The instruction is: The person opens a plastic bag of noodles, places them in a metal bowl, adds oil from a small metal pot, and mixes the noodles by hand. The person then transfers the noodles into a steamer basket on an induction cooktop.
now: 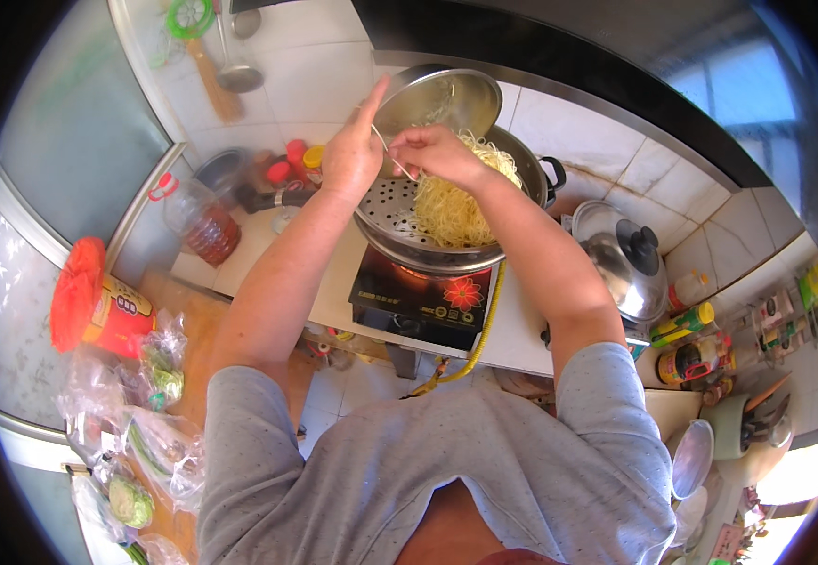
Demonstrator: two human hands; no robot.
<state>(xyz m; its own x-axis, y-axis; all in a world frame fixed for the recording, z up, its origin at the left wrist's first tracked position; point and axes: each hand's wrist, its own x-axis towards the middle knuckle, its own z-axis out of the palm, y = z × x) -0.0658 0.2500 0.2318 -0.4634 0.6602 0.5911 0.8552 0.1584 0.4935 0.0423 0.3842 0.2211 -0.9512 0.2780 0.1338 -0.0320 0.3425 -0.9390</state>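
Note:
My left hand is at the left rim of a tilted metal bowl, one finger extended upward; its grip is partly hidden. The bowl's inside faces me, with a few strands clinging to it. Close beside it, my right hand has its fingertips pinched at a thin pale strand that stretches between my hands. Below them, a heap of thin yellow noodles covers the right part of a perforated steamer tray. The steamer pan sits on an induction-style cooker with a glowing red ring.
A yellow hose runs down beside the cooker. To the right stand a lidded steel pot and bottles. At left are a plastic jug, a red tub and bagged vegetables on a wooden board. A range hood overhangs the stove.

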